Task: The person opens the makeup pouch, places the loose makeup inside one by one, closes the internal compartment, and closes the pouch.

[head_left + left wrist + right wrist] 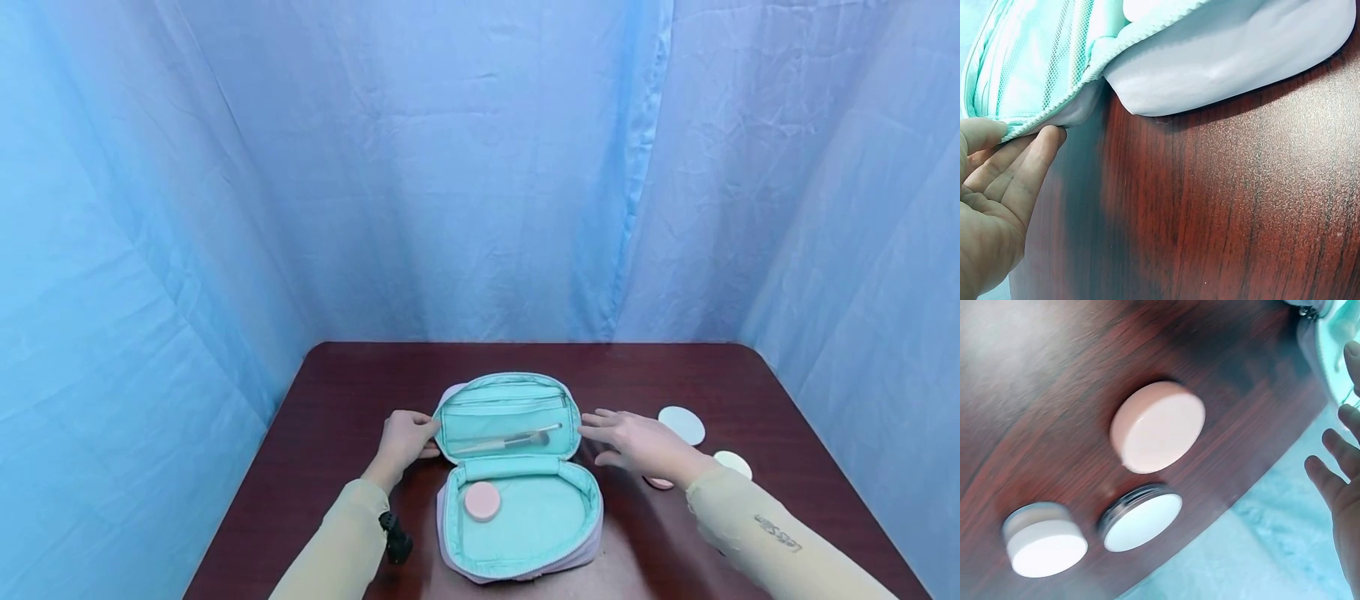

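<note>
A cosmetic bag (547, 521) with a turquoise lining lies unzipped, its lid (468, 410) folded back away from me. My left hand (407, 439) pinches the lid's left edge, thumb on top and fingers beneath, as the left wrist view (997, 194) shows. My right hand (637, 444) is at the lid's right edge with fingers extended; whether they touch it, I cannot tell. Makeup brushes (517, 440) sit behind the lid's mesh pocket. One pink round container (482, 502) lies in the bag's base, towards the left.
Right of the bag, partly behind my right arm, are a pink round case (1160, 428), a white-topped round case with a dark rim (1142, 524) and a white-lidded jar (1047, 547). They stand on the dark wooden table (360, 375). Blue curtains (480, 183) enclose the table.
</note>
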Demonstrator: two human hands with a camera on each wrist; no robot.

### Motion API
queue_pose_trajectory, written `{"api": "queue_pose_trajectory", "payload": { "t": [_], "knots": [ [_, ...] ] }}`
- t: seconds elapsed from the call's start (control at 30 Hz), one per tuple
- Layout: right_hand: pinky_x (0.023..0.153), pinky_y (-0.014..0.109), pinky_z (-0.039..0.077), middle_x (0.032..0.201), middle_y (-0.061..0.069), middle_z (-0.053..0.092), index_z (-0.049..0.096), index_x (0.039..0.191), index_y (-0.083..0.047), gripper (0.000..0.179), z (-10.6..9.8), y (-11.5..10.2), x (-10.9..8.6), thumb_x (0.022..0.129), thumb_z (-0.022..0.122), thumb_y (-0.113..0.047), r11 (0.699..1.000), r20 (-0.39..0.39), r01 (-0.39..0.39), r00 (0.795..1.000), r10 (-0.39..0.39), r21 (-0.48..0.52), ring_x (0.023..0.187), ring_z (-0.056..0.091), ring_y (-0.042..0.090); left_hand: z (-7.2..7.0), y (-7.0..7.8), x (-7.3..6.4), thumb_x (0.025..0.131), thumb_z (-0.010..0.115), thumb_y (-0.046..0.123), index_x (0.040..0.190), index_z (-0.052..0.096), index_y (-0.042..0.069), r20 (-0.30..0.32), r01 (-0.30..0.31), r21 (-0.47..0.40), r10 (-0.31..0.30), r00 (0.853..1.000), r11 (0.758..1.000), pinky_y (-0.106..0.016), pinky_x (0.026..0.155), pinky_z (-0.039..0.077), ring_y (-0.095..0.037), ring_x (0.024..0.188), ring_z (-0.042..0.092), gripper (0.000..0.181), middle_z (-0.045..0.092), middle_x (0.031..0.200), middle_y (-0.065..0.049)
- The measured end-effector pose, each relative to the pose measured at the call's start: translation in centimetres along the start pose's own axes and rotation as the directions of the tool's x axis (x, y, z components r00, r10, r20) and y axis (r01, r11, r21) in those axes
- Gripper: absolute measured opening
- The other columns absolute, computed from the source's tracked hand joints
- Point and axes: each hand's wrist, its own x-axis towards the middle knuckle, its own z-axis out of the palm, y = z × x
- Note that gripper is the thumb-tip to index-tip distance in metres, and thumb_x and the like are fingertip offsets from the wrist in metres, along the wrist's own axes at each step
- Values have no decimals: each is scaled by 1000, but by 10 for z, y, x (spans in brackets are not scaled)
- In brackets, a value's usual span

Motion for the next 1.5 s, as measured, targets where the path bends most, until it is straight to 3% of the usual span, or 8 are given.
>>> {"api": "queue_pose_trajectory", "payload": {
  "t": [0.37, 0.57, 0.7, 0.83, 1.27, 1.5],
  "knots": [
    [94, 55, 56, 142, 22, 59, 65, 137, -5, 54, 3, 14, -24, 88, 81, -23, 997, 119, -68, 991, 63, 41, 130, 56, 47, 0, 2, -1, 99, 63, 14, 105, 76, -2, -5, 6, 5, -6, 1000, 1000, -36, 70, 64, -28, 80, 74, 22, 70, 96, -15],
    [89, 46, 59, 145, 24, 55, 64, 138, -4, 62, 8, 20, -35, 84, 83, -27, 991, 191, -104, 978, 87, 82, 132, 52, 50, 0, 3, -2, 99, 63, 13, 107, 75, -4, -5, 15, -2, -15, 1000, 1000, -38, 72, 65, -32, 83, 75, 23, 69, 98, -17],
    [97, 49, 55, 149, 25, 51, 61, 141, -5, 66, 13, 25, -42, 84, 82, -31, 988, 233, -124, 967, 99, 94, 134, 49, 50, 0, 2, -2, 99, 63, 14, 108, 74, -4, -5, 15, -3, -15, 1000, 1000, -38, 72, 65, -32, 84, 75, 23, 69, 98, -17],
    [100, 54, 53, 148, 27, 51, 61, 141, -5, 68, 19, 29, -50, 83, 83, -33, 989, 211, -114, 973, 93, 90, 132, 52, 50, 0, 0, -2, 99, 62, 14, 107, 75, -3, -1, 9, -3, -9, 1000, 1000, -37, 71, 64, -31, 83, 74, 22, 69, 98, -16],
    [89, 35, 58, 146, 22, 55, 59, 144, -7, 75, 39, 47, -86, 78, 88, -28, 969, 22, -143, 990, 142, 202, 131, 55, 43, 1, -1, -1, 98, 63, 13, 105, 75, -3, -3, 8, -10, -8, 1000, 1000, -32, 66, 64, -30, 80, 75, 21, 70, 95, -16],
    [81, 30, 58, 151, 21, 50, 56, 147, -13, 76, 45, 54, -97, 79, 88, -23, 930, 55, -234, 972, 228, 282, 128, 57, 42, 2, -3, 1, 98, 62, 11, 111, 73, -5, -6, 5, -10, -5, 1000, 1000, -32, 65, 64, -30, 79, 75, 24, 71, 96, -16]
  ]
}}
